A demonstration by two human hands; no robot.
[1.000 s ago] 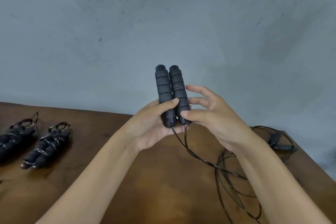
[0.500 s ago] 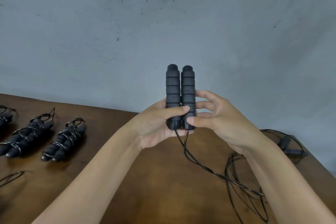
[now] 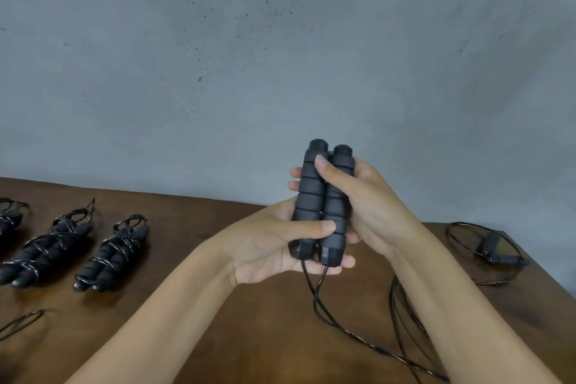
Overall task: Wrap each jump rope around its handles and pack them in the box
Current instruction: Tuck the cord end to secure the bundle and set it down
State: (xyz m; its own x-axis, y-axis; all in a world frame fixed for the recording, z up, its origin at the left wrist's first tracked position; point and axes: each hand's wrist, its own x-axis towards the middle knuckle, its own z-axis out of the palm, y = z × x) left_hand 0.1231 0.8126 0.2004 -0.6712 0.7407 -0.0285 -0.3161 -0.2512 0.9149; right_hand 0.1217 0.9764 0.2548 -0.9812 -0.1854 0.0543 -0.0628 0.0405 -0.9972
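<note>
table: brown wooden tabletop against a grey wall; no box in view
wrapped ropes: finished black bundles with cord wound round paired handles, lying in a row at the left, well apart from the hands
spare rope: unwrapped black rope with loose coil at the far right edge of the table
left hand: left hand cups the lower ends of the handles, thumb laid across the front, fingers underneath
right hand: right hand curled round the upper part of the same pair, thumb pressing on the front
handles: two black ribbed foam handles, side by side, touching, upright, held above the table; likely light, soft, grippy, slightly squashy; best taken round the middle with both clamped together
cord: thin black cord hangs from the bottom caps and trails to a loose tangle on the table at the right; looks thin, springy, glossy, likely slippery; probably needs tension while winding or the turns spring off
step: judged wrap not yet begun, handles just paired
</note>
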